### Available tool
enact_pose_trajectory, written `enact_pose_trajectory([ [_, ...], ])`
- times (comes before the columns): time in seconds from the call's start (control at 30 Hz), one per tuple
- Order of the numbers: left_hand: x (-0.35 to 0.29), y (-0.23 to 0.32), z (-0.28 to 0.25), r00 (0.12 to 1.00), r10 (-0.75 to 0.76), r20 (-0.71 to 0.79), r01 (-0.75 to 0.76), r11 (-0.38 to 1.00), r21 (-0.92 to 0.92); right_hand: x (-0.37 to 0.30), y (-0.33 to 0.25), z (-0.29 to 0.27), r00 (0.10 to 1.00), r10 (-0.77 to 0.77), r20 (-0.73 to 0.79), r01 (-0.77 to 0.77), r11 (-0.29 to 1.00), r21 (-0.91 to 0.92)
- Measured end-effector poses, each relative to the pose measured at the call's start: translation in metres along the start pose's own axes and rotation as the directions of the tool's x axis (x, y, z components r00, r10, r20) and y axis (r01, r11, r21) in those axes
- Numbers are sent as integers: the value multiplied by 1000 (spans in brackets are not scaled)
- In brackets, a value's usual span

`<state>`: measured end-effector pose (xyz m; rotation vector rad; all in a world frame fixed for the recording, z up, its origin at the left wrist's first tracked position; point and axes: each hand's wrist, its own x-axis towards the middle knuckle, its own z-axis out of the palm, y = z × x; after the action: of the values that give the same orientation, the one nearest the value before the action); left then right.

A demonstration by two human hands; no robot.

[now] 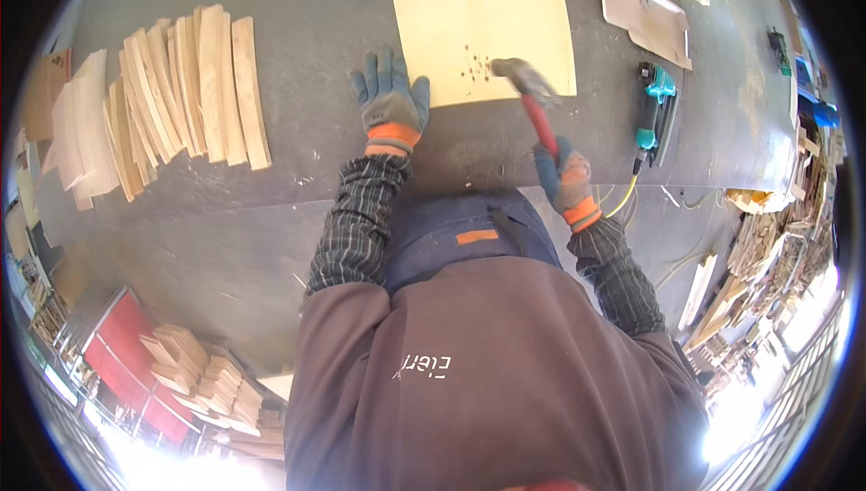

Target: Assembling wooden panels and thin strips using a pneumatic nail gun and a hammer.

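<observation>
Your right hand (pixel 564 180), fist closed round the red-handled hammer (pixel 532 99), sends its shaft toward 11 o'clock, head over the plywood sheet (pixel 469 22), which your spread left hand (pixel 390 94) presses flat.

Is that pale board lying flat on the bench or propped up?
Flat. The board lies on the dark bench, the left hand at its edge, the hammer over it.
</observation>
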<state>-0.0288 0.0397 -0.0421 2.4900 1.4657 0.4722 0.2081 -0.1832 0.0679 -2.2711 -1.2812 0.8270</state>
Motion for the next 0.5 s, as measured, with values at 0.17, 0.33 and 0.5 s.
enact_pose_trajectory([
  [0.17, 8, -10, 1, 999, -43, 20, 43, 998, -42, 31, 24, -30, 919, 171, -354, -212, 974, -80],
  [0.33, 28, 25, -21, 959, -211, 191, 242, 958, -153, 44, 100, -52, 845, 274, -459, -394, 899, -189],
  [0.5, 37, 17, -26, 929, -301, 214, 363, 848, -387, 51, 165, -41, 869, 291, -399, -419, 863, -283],
])
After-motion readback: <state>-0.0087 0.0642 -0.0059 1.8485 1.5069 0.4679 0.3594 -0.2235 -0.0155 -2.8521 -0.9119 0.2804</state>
